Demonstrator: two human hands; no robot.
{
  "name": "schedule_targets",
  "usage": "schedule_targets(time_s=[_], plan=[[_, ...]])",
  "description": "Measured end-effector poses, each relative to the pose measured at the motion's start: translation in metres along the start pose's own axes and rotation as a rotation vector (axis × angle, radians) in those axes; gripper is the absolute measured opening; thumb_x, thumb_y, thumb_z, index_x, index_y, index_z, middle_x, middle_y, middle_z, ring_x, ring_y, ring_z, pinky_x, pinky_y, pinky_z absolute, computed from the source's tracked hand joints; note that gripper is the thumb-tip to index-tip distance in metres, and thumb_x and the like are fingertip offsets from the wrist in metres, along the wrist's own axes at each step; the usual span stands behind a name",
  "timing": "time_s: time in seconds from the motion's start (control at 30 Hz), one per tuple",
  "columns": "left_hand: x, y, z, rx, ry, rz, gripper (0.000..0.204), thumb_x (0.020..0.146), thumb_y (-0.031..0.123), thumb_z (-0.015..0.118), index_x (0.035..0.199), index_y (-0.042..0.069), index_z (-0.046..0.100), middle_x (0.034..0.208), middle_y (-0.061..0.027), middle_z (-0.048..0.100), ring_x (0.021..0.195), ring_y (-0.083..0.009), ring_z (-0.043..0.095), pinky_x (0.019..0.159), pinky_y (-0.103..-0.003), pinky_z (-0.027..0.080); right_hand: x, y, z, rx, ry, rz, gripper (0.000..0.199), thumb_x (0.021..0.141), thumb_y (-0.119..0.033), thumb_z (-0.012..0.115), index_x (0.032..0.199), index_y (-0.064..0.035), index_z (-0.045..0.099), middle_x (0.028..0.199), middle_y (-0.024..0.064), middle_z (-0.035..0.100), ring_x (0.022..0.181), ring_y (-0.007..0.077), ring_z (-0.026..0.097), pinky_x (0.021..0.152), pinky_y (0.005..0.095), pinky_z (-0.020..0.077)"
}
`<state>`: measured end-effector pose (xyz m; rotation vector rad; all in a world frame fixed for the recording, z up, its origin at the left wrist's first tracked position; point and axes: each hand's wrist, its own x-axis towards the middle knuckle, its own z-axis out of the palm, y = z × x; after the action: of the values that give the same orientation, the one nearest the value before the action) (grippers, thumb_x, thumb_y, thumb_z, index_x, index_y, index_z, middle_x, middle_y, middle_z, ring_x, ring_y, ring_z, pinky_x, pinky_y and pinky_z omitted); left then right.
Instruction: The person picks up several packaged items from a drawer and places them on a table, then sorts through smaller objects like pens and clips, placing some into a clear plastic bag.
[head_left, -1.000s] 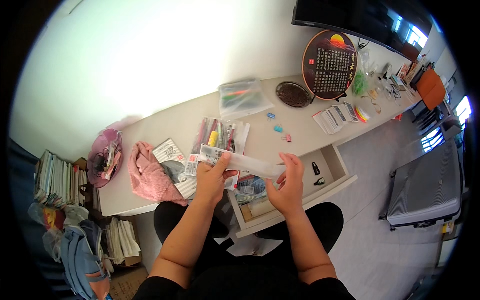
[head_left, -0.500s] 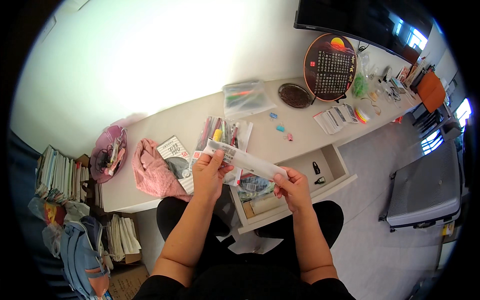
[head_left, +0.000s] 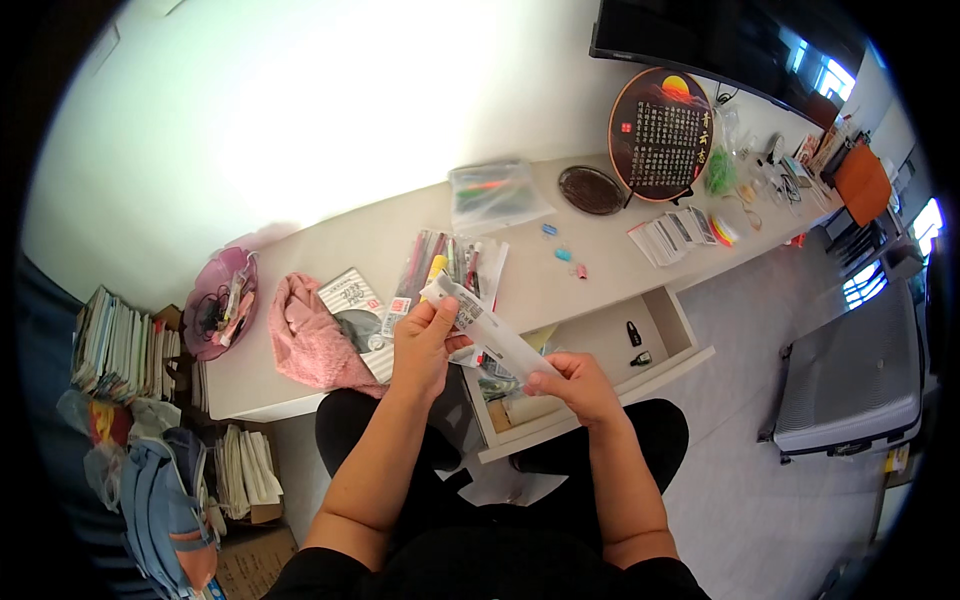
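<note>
A long, narrow white packet (head_left: 503, 342) with dark print at one end slants down to the right above the open drawer (head_left: 612, 345). The fingers of my left hand (head_left: 424, 345) pinch its upper, printed end. At its lower end my right hand (head_left: 580, 388) grips it between thumb and fingers. What is inside the packet cannot be made out. Just behind my left hand lies a clear pouch of pens (head_left: 465, 258) with a yellow-capped stick (head_left: 437, 268). Partly hidden under the packet, some plastic-wrapped things (head_left: 497, 385) sit in the drawer's left part.
Left on the desk are a pink towel (head_left: 312, 345), a striped pack (head_left: 352, 300) and a purple bowl (head_left: 222, 318). Farther back lie a zip pouch (head_left: 497, 195), several binder clips (head_left: 563, 255), an oval dark tray (head_left: 591, 190) and spread cards (head_left: 672, 236). A grey suitcase (head_left: 850, 370) stands right.
The packet has tilted more steeply, its right end swinging down and toward me. My right hand has moved down and slightly left; both hands keep their hold.
</note>
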<state>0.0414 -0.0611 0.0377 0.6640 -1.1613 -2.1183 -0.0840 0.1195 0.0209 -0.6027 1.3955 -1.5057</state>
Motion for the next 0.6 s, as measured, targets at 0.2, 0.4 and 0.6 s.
schedule_targets(time_s=[0.2,0.4,0.6], plan=[[0.005,0.002,-0.003,-0.013,-0.165,0.001,0.026,0.094,0.023,0.052,0.11,0.003,0.056,0.099,-0.0068,0.064,0.085,-0.0144,0.064,0.073,-0.03,0.055,0.007,0.008,-0.002,-0.118,0.021,-0.024,0.02,0.077,-0.014,0.071,0.091,0.0006,0.069,0.075,0.0022,0.064,0.067,0.008,0.056,0.064,0.0248,0.0454],[0.002,0.008,0.004,-0.114,-0.171,0.035,0.03,0.095,0.025,0.049,0.114,0.002,0.055,0.105,-0.0098,0.063,0.095,-0.0165,0.061,0.074,-0.033,0.056,0.01,0.019,0.007,-0.52,0.488,-0.593,0.02,0.069,0.002,0.068,0.089,-0.0017,0.069,0.078,0.0074,0.065,0.068,0.0171,0.058,0.064,0.0292,0.0461],[0.001,0.012,-0.004,-0.178,-0.194,0.027,0.032,0.095,0.023,0.05,0.116,0.0,0.054,0.101,-0.0105,0.064,0.089,-0.0164,0.063,0.071,-0.031,0.057,0.009,0.006,0.008,-0.842,0.669,-1.034,0.034,0.059,0.012,0.059,0.089,-0.0034,0.065,0.083,0.0097,0.062,0.076,0.0285,0.057,0.068,0.0353,0.0461]])
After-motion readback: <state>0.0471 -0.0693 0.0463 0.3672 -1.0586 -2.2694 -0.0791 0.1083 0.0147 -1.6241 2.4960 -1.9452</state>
